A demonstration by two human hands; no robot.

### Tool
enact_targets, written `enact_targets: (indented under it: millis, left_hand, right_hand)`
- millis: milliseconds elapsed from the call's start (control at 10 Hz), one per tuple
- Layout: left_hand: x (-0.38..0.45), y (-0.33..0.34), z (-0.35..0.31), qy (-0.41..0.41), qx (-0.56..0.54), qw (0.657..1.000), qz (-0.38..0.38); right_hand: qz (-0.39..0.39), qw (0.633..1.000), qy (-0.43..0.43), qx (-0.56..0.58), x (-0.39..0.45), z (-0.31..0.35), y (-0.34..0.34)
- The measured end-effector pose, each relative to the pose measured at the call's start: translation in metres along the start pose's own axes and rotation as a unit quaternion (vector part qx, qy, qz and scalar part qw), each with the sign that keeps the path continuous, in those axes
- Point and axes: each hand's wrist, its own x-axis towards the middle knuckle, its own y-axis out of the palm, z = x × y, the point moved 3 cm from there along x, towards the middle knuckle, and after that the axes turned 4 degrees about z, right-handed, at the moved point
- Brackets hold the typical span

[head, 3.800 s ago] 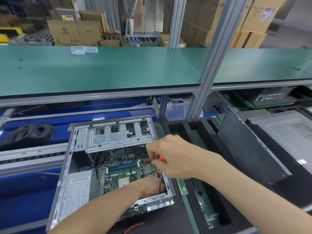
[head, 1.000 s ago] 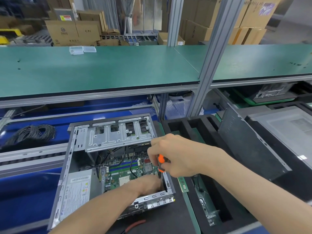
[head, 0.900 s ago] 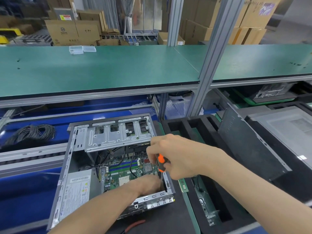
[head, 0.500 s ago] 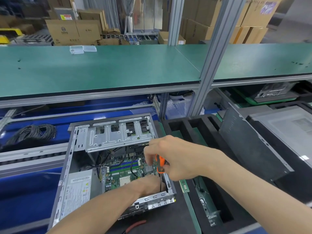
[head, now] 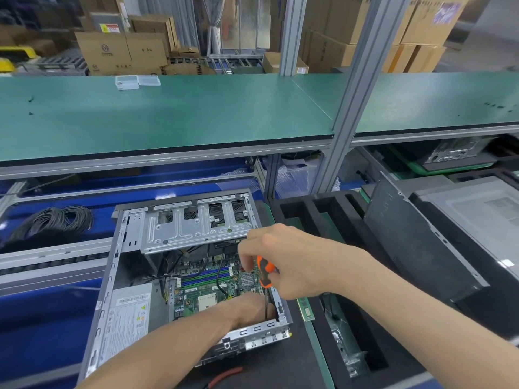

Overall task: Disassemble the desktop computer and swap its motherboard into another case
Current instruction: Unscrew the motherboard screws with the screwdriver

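Screwdriver (head: pixel 265 272) in our right hand (head: pixel 292 265), we work inside the open computer case (head: pixel 118 276), which lies flat on the bench in front of us. Our fingers curl around the orange handle and hold the tool straight up, so its thin tip points down at the near right corner of the motherboard (head: pixel 213 284). We think a screw sits there, but our hands hide it. Our left hand (head: pixel 247 307) reaches into the same corner and rests low on the board, maybe to keep the tip steady; we cannot tell how its fingers lie or if they hold anything. The green board is still inside the case, next to the grey power supply (head: pixel 126 315). Compared with half a second ago, almost nothing has moved: both hands stay in the same corner, and our right fingers have only shifted a little on the handle, as if turning it.
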Motion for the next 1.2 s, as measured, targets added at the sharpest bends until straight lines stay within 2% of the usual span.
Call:
enact_targets:
  millis: [100, 200, 400, 700, 900, 1200]
  left_hand:
    - [0.003, 0.003, 0.002, -0.018, -0.011, 1.0, 0.011]
    - [0.009, 0.006, 0.006, -0.038, -0.026, 0.999, 0.001]
    - [0.028, 0.015, 0.025, -0.037, -0.043, 0.998, -0.019]
    - [0.04, 0.017, 0.031, -0.032, -0.013, 0.999, 0.017]
    - [0.035, 0.013, 0.026, -0.017, 0.0, 1.0, 0.015]
    - [0.025, 0.006, 0.015, -0.007, 0.016, 1.0, 0.025]
  right_hand:
    - [-0.049, 0.998, 0.034, -0.034, 0.003, -0.006, 0.003]
    - [-0.054, 0.996, 0.068, -0.036, 0.007, -0.012, 0.003]
    - [-0.069, 0.995, 0.058, -0.039, 0.01, -0.011, 0.006]
    - [-0.095, 0.99, 0.079, -0.064, 0.011, -0.007, 0.005]
    - [-0.121, 0.986, 0.096, -0.064, 0.012, -0.009, 0.006]
    - [-0.09, 0.995, 0.034, -0.039, 0.015, -0.011, 0.007]
